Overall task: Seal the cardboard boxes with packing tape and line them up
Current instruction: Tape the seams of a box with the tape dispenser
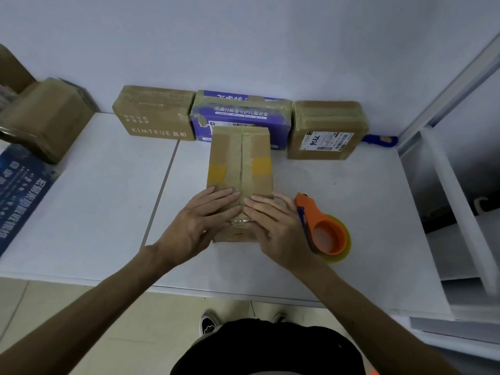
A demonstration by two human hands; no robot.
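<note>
Hands [198, 217] [272, 221] flat on box [239, 158]

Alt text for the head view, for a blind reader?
Left hand and right hand press flat on the near end of a brown cardboard box on the white table. An orange tape dispenser lies to its right; a KIMTRUE carton, a purple box and a labelled carton line the wall.

Purple box [243, 112] front partly hidden
</note>
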